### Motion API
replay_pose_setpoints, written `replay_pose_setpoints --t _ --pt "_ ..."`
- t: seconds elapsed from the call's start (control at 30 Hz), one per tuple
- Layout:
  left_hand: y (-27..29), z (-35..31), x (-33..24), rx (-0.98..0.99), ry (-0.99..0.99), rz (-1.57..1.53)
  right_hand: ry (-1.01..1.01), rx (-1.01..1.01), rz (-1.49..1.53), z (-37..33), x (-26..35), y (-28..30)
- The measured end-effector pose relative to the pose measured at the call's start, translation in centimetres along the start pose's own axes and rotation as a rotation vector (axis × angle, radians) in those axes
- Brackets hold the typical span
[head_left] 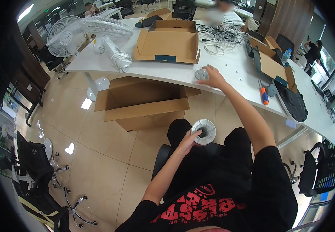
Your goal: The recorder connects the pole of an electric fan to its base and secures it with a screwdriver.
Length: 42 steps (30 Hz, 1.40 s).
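Note:
Above my lap, my left hand (188,143) is closed on a white hollow round part (204,132), its thumb over the rim of the dark opening. At the table's near edge, my right hand (215,79) has thumb and fingers around the right side of a grey round plate with holes (201,74). Whether the plate rests on the tabletop or is slightly lifted, I cannot tell. On the right lies an orange and blue screwdriver (264,96), beside a small grey part (270,90) and a black oval base (292,102).
An open cardboard box (146,110) stands on the floor under the white table (167,69). On the table are a flat cardboard tray (167,40), a white fan (113,50), tangled cables (223,36) and another open box (270,63). Office chairs (36,162) stand at the left.

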State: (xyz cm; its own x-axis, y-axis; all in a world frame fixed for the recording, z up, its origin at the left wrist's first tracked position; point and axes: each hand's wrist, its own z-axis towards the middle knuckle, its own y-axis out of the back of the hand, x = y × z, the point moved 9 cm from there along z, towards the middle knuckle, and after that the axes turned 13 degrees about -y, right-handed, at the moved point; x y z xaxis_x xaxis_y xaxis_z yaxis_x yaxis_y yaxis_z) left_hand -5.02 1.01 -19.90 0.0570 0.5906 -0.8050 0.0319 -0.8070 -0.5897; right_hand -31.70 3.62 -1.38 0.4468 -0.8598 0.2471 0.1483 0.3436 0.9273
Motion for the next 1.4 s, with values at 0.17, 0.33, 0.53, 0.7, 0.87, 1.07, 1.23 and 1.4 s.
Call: replay_pose_setpoints --t 0.17,0.33,0.53,0.7,0.87,1.07,1.23,1.4 --pt "1.2 0.0 0.1 -0.042 0.004 0.016 -0.135 0.26 0.043 4.2 -1.6 -4.5" --pt "1.8 0.6 0.5 -0.058 0.026 -0.028 -0.261 0.286 -0.01 4.9 -2.2 -4.7" --pt "0.6 1.1 0.4 -0.039 0.06 -0.032 -0.197 0.112 0.211 3.3 -2.2 -2.0" --pt "-1.7 2.5 0.6 0.03 0.102 -0.073 -0.068 0.052 0.591 -2.7 -2.8 2.1" --pt "-3.5 3.7 1.2 0.112 0.139 -0.161 -0.305 0.351 1.014 -13.7 -6.4 4.9" --pt "-7.2 5.1 2.7 0.253 0.206 -0.176 -0.367 0.246 0.771 -22.5 -7.1 8.2" --pt "-10.9 6.2 4.6 0.37 0.292 -0.149 -0.438 0.097 0.663 -25.6 -9.1 8.3" --pt "-14.5 7.1 6.9 0.478 0.379 -0.125 -0.75 0.084 0.875 -28.5 -14.7 5.7"
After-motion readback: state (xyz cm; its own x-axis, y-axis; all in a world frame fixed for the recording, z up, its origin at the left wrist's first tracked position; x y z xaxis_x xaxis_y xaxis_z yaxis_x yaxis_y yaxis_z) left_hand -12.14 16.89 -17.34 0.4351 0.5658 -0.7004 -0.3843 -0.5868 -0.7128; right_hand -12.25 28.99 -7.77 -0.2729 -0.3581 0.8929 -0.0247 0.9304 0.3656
